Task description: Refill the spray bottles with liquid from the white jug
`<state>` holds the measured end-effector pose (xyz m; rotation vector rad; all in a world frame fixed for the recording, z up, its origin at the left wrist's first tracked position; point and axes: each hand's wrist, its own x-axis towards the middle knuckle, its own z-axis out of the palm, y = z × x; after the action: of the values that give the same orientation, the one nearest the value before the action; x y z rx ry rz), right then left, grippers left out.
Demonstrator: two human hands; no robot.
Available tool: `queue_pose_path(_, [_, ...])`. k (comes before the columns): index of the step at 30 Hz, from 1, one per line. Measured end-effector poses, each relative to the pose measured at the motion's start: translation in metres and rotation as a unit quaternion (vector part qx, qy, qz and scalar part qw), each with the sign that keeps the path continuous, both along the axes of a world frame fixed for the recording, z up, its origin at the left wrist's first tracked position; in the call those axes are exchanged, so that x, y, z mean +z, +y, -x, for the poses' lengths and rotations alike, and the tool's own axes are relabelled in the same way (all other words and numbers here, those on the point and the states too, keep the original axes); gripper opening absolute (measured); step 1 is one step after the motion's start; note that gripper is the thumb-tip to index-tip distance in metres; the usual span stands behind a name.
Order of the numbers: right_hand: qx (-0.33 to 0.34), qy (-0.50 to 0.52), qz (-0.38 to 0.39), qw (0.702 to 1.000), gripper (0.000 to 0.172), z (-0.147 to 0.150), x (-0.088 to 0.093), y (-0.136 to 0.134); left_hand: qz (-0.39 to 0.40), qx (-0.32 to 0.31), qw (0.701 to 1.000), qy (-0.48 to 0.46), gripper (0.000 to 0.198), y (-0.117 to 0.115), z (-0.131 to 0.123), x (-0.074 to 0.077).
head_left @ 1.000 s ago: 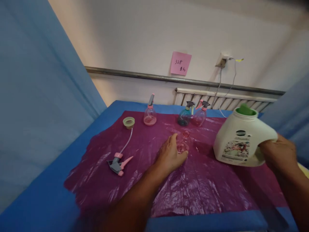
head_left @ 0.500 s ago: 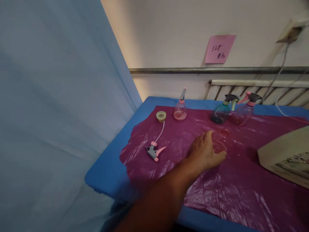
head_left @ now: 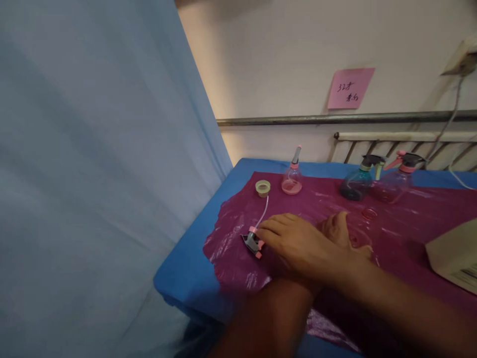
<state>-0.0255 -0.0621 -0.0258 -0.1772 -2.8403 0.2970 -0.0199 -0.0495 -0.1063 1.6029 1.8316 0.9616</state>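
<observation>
My left hand [head_left: 337,229] is wrapped round a clear, open-necked spray bottle [head_left: 363,231] without a spray head. My right hand [head_left: 298,243] crosses over my left forearm, fingers stretched out at a grey and pink trigger spray head [head_left: 252,242]. This spray head lies on its side, its thin dip tube [head_left: 263,213] pointing to a small pale yellow-green cup [head_left: 263,187]. My right fingers cover part of its pink trigger; whether they press on it I cannot tell. Behind stands a clear spray bottle [head_left: 291,181] with pink liquid at its bottom.
A teal spray bottle [head_left: 354,185] and a clear pink-collared one [head_left: 397,184] stand at the back right. A pale jug [head_left: 452,253] is at the right. Magenta plastic sheet [head_left: 238,214] covers the blue table [head_left: 186,268]. A blue curtain [head_left: 112,149] hangs at left.
My right hand has come in from the right, across my left forearm to the loose spray head. My left hand stays on the clear bottle. The view has shifted slightly.
</observation>
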Motion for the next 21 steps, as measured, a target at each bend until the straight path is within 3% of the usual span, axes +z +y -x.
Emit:
queue_pose_path(2, [0.013,-0.021,-0.028,0.999,0.028,0.033,-0.006,0.002,0.006,-0.044,0.999,0.011,0.107,0.004,0.004,-0.002])
queue_pose_path(4, [0.024,-0.060,-0.071,0.995,0.035,0.055,-0.013,0.003,0.008,-0.053,0.999,0.009,0.110,0.005,0.008,-0.001])
queue_pose_path(6, [0.033,-0.096,-0.098,0.990,0.043,0.067,-0.018,0.004,0.003,-0.054,0.999,-0.001,0.107,0.004,0.011,0.001])
queue_pose_path(8, [0.026,-0.116,-0.101,0.988,0.040,0.073,-0.022,0.004,0.001,-0.054,0.999,-0.004,0.105,0.001,0.013,0.004])
queue_pose_path(15, [-0.018,-0.105,-0.082,0.991,0.022,0.076,-0.014,0.007,0.006,-0.036,0.999,0.009,0.101,0.007,0.015,0.000])
queue_pose_path(21, [-0.033,0.030,-0.084,0.995,0.025,0.045,0.021,0.004,-0.011,-0.029,1.000,0.003,0.094,0.015,0.021,0.004])
